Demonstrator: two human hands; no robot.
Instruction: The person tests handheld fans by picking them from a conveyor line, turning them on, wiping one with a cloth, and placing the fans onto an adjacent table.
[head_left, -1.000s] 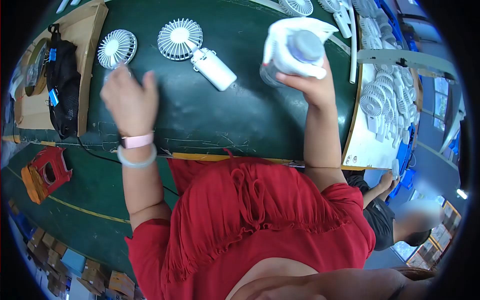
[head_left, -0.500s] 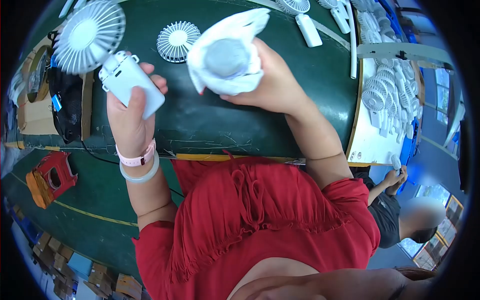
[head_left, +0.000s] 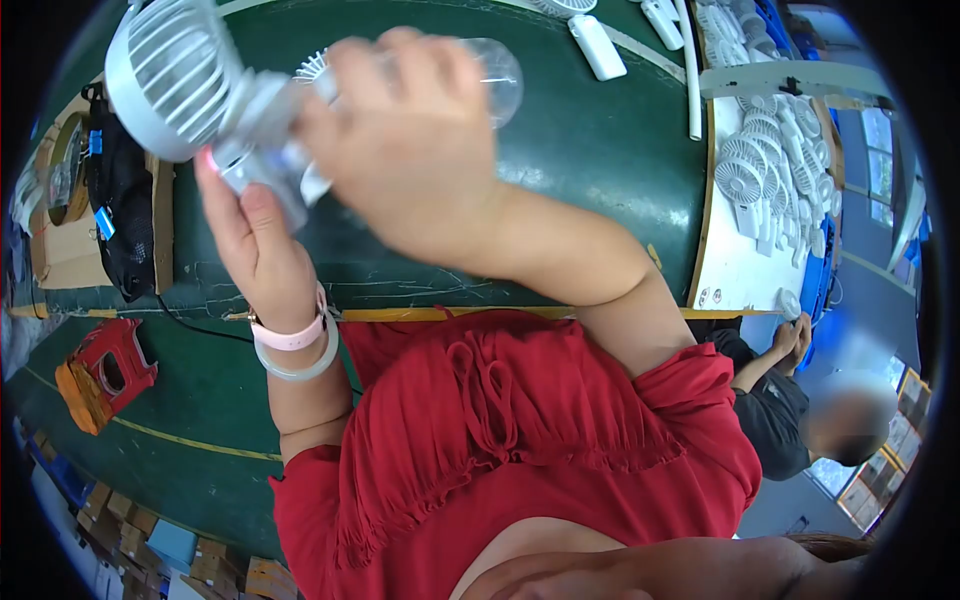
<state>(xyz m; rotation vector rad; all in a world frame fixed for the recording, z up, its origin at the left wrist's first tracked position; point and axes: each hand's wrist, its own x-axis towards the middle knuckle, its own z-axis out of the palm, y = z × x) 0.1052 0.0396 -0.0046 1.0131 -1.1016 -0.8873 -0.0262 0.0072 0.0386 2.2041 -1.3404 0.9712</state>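
Note:
My left hand [head_left: 265, 240] is closed round the handle of a white handheld fan [head_left: 175, 80], whose round slatted head tilts up at the upper left. My right hand [head_left: 420, 150], smeared by motion, reaches across to the fan's neck and handle. Its fingers are curled round a clear, round-ended bottle [head_left: 505, 80] that sticks out to the right. A bit of white cloth [head_left: 314, 186] shows under this hand, against the fan. Behind the fingers, a second fan head [head_left: 312, 66] on the green table [head_left: 590, 150] is mostly hidden.
Another fan [head_left: 598, 48] lies at the table's far side, near a white tube [head_left: 690, 80]. Many fans [head_left: 760, 170] are heaped on a white board at the right, where a co-worker [head_left: 770, 420] sits. On the left are a cardboard box [head_left: 165, 230] with a black bag [head_left: 130, 240], and a red stool [head_left: 120, 370].
My right hand has swung left with the bottle and cloth, from beside the fan to against its neck. The fan in my left hand has turned, its head now facing more sideways.

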